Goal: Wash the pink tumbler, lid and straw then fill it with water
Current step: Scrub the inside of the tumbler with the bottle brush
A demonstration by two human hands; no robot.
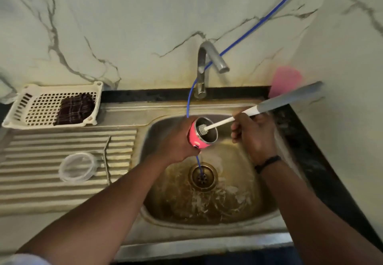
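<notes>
Bristly brush (202, 128) inside steel-lined pink tumbler (202, 133)

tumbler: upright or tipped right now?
Tipped. The left hand holds the tumbler over the sink with its mouth turned toward the right hand, whose brush reaches inside.

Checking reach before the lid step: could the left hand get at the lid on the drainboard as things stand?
Probably not yet: the left hand holds the tumbler. The lid lies uncovered on the drainboard, so the path looks clear.
</notes>
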